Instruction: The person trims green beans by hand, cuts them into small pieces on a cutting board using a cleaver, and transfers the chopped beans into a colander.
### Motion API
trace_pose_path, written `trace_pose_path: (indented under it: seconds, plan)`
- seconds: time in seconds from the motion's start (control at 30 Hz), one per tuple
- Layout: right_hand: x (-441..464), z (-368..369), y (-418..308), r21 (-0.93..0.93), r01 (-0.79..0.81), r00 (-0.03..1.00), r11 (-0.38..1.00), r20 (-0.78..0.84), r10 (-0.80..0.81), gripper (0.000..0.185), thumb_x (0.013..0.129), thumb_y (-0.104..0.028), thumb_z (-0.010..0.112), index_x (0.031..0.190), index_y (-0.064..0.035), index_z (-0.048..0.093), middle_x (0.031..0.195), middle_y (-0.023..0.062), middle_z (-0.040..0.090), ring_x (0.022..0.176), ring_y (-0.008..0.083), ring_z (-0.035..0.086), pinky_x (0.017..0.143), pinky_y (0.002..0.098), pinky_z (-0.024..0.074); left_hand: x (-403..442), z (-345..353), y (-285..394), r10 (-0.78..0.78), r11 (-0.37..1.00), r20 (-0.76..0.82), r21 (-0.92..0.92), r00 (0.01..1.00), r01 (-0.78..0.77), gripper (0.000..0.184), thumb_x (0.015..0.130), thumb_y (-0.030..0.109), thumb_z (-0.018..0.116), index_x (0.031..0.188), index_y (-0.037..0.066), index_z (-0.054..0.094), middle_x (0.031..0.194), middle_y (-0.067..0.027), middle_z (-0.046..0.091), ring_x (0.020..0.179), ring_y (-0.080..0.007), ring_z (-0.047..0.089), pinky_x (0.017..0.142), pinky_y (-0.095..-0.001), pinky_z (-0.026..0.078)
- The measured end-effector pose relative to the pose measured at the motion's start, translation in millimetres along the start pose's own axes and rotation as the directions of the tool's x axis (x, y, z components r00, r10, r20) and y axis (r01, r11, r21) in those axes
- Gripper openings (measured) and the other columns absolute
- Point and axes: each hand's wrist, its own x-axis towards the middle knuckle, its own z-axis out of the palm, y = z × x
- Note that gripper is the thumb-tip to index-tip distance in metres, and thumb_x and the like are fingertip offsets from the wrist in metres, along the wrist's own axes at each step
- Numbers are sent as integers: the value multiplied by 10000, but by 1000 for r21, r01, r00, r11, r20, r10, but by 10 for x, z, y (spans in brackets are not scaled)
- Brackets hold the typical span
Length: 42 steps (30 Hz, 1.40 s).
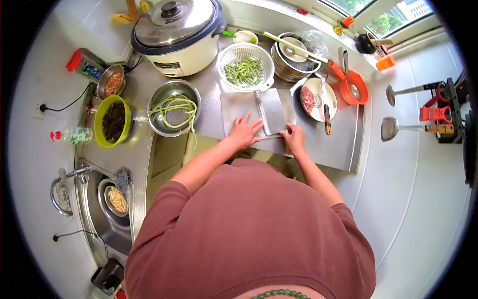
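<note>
A wide-bladed cleaver (272, 110) lies across a pale cutting board (234, 107) on the counter. At the blade's near right corner my right hand (295, 139) is closed, its fingers hiding the handle end. My left hand (244, 132) rests on the board with fingers spread, the tips just left of the blade and nothing held. Behind the board a white colander (223, 65) holds cut green beans (243, 72). Left of it, long green beans (180, 110) hang over the rim of a steel bowl (154, 127).
A plate (326, 112) with raw meat (308, 100) and a small knife (327, 119) lies right. Behind are stacked pots (285, 74), a red strainer (359, 82) and a large cooker (181, 60). A yellow-green bowl (128, 117) and the sink (107, 231) are left.
</note>
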Motion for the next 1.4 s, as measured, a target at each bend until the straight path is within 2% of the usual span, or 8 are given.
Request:
trace_pose_path:
  seconds: [0.23, 0.27, 0.4, 0.53, 0.77, 1.13, 1.27, 1.4]
  plan:
    - [26, 20, 117, 109, 34, 999, 993, 29, -38, 374, 723, -128, 752, 1057, -7, 633, 942, 145, 613, 822, 293, 610, 765, 369, 493, 42, -65, 56, -66, 997, 44, -43, 997, 68, 637, 849, 465, 596, 1402, 208, 415, 1459, 43, 376, 1340, -351, 296, 1017, -517, 281]
    - [19, 26, 137, 117, 48, 998, 992, 43, -53, 405, 731, -123, 743, 1102, -25, 610, 1007, 138, 595, 890, 295, 594, 794, 377, 482, 45, -76, 73, -78, 996, 52, -43, 996, 81, 635, 850, 462, 597, 1402, 206, 414, 1458, 39, 380, 1336, -354, 302, 1017, -521, 281]
    - [24, 83, 50, 98, 291, 956, 952, -73, -285, 431, 738, -88, 719, 1147, -54, 585, 1061, 134, 567, 993, 312, 546, 860, 392, 456, 39, -29, 80, -99, 990, 28, -103, 995, 101, 621, 854, 442, 601, 1397, 201, 419, 1467, 26, 372, 1337, -373, 308, 1026, -529, 287]
    - [55, 102, -210, 160, 358, 933, 920, -28, -358, 403, 754, -79, 698, 1141, -49, 588, 1047, 142, 571, 972, 328, 552, 854, 397, 458, 58, -131, 93, -140, 980, 139, -120, 980, 157, 628, 867, 424, 595, 1417, 205, 387, 1488, 17, 347, 1340, -404, 309, 1052, -541, 289]
    - [101, 94, -714, 342, 396, 903, 853, 27, -430, 353, 754, -40, 678, 1099, -45, 602, 989, 138, 583, 913, 309, 572, 798, 382, 477, -36, -436, 72, -168, 939, 142, -279, 976, 202, 621, 870, 394, 605, 1413, 194, 377, 1487, -8, 345, 1325, -431, 332, 1032, -544, 345]
    - [95, 217, -2269, 432, 491, 850, 756, -48, -524, 325, 774, -22, 676, 1093, -65, 633, 957, 111, 617, 835, 253, 630, 742, 335, 516, -957, -1179, -582, -269, 809, -269, -584, 925, 65, 530, 799, 158, 683, 1263, -4, 483, 1295, -198, 510, 1194, -367, 477, 1013, -412, 393]
    - [80, 384, -2770, 431, 490, 845, 758, -23, -534, 306, 770, -24, 684, 1073, -49, 645, 963, 114, 627, 843, 253, 637, 751, 330, 519, -1299, -1337, -900, -289, 796, -322, -603, 902, 40, 535, 805, 159, 678, 1277, 0, 483, 1305, -184, 506, 1198, -360, 483, 998, -404, 408]
    - [70, 699, -3122, 439, 472, 838, 764, 44, -543, 290, 768, -35, 687, 1056, -40, 656, 969, 122, 633, 863, 270, 633, 766, 336, 517, -1628, -1344, -1235, -331, 734, -260, -675, 907, 75, 526, 828, 171, 655, 1290, -2, 470, 1308, -193, 499, 1202, -361, 483, 994, -394, 415]
